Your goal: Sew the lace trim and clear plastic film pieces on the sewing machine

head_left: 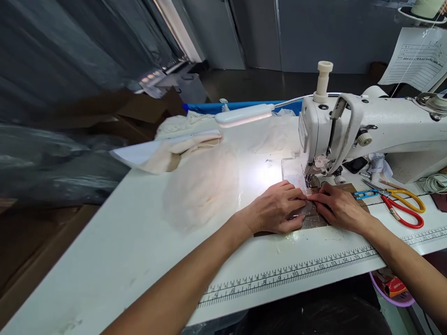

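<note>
Both my hands are at the needle area of a white sewing machine. My left hand lies palm down with bent fingers on a thin, see-through piece of material over a brown sheet. My right hand pinches the edge of that material just in front of the presser foot, its fingertips close to those of my left hand. What lies under my left palm is hidden. A lit lamp shines on the white table left of the needle.
Red-handled scissors, yellow-handled scissors and blue snips lie right of my right hand. Sheer pale fabric and a cream cloth are on the left. A printed ruler runs along the front edge.
</note>
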